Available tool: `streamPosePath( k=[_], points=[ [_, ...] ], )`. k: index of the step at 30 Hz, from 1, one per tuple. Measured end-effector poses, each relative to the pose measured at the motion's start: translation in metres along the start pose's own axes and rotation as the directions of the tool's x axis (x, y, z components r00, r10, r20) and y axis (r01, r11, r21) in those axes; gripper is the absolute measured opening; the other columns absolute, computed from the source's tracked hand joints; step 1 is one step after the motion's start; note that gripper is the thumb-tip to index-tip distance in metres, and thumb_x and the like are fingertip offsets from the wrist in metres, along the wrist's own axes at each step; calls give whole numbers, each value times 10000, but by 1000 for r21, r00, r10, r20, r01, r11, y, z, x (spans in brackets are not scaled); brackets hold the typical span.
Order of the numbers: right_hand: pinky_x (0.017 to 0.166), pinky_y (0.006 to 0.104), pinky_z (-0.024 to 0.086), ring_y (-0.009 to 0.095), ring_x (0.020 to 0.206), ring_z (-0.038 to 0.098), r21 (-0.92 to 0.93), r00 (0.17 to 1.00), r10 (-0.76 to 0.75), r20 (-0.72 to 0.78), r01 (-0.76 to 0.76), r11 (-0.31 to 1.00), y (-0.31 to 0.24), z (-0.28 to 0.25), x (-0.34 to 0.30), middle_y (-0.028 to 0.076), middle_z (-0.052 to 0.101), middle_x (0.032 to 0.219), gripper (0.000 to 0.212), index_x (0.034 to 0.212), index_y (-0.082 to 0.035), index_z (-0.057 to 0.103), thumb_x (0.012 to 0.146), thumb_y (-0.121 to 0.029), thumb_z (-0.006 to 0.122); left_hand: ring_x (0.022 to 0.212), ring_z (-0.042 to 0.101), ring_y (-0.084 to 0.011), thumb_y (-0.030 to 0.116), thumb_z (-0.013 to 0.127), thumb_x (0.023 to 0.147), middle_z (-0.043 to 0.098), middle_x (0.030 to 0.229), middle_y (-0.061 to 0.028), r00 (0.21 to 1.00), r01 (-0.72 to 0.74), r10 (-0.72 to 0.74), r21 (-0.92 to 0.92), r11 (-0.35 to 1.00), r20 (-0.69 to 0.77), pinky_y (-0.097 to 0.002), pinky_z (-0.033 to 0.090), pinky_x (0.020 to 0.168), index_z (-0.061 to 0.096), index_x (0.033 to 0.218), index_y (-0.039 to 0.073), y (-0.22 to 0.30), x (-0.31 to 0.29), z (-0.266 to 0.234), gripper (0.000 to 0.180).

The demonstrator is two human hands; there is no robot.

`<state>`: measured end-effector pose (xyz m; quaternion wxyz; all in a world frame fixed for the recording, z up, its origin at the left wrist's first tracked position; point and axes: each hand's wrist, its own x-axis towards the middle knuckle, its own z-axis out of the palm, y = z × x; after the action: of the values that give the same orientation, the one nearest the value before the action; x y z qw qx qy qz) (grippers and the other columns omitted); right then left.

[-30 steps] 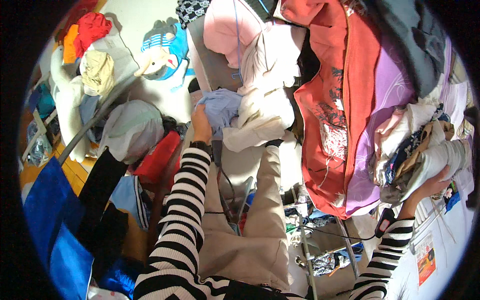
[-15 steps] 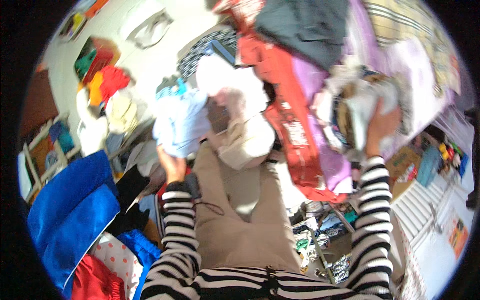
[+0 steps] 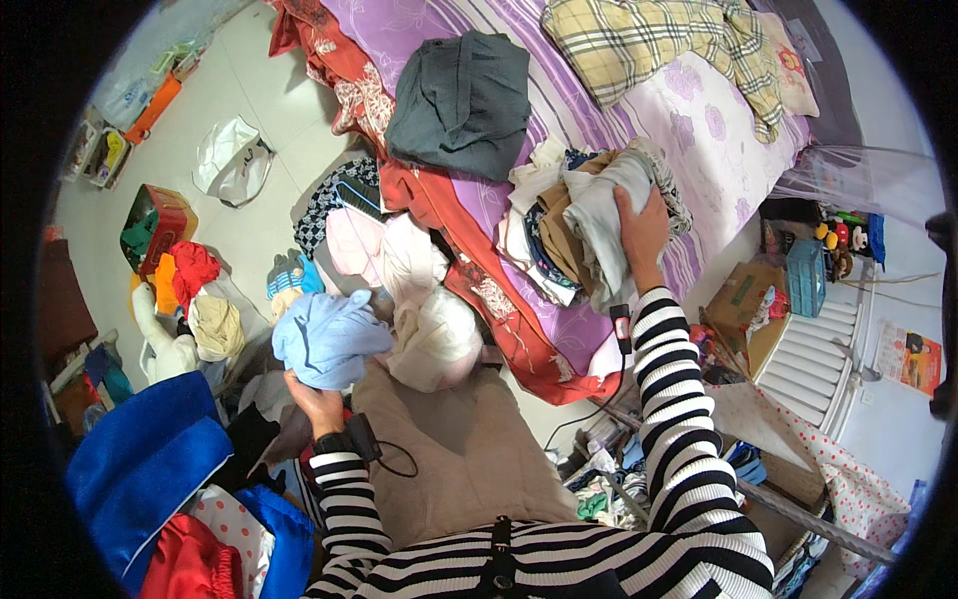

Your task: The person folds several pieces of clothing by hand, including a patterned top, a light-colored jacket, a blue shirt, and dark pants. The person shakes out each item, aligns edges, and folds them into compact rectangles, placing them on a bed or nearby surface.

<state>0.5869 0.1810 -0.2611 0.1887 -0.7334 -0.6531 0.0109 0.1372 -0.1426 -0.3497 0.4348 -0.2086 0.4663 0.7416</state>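
My left hand [image 3: 317, 402] is closed on a bunched light blue garment [image 3: 331, 339], raised just left of my knees. My right hand [image 3: 644, 235] lies with fingers stretched along the right side of a light grey garment [image 3: 602, 220]. That garment tops a stack of folded clothes, with brown trousers [image 3: 559, 230] and white and navy pieces beneath. The stack sits on the purple bedspread [image 3: 574, 334] near the bed's edge. Before my knees, white and pale pink clothes [image 3: 431, 334] are heaped, partly behind the blue garment.
A dark grey folded garment [image 3: 464, 105] and a checked shirt [image 3: 639, 45] lie on the bed. Red patterned cloth [image 3: 499, 309] drapes its edge. To the left are a blue cushion-like piece [image 3: 150, 469], a white bag [image 3: 233, 160] and a red box [image 3: 160, 230]. A radiator [image 3: 808, 359] stands right.
The view has swung toward the right and sharpened. My left hand still holds the light blue garment, and my right hand remains at the stack of folded clothes.
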Motion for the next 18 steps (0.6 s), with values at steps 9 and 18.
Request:
streamPosePath(
  k=[9,18],
  points=[
    [1003,639,148,420,1304,234,-109,983,97,157,-80,991,-34,3,0,263,295,1389,925,1381,-38,290,768,-699,495,1008,571,-220,267,432,844,617,1071,-61,997,21,-20,-19,1000,75,-362,441,904,579,1041,47,11,-24,35,330],
    [1023,599,170,399,1320,248,-47,983,60,172,-53,998,-21,-44,-17,257,286,1412,900,1394,-51,291,788,-691,477,1054,558,-232,260,433,836,601,1113,-67,981,62,-53,-45,997,187,-382,430,937,559,1094,42,37,-39,84,361]
  ],
)
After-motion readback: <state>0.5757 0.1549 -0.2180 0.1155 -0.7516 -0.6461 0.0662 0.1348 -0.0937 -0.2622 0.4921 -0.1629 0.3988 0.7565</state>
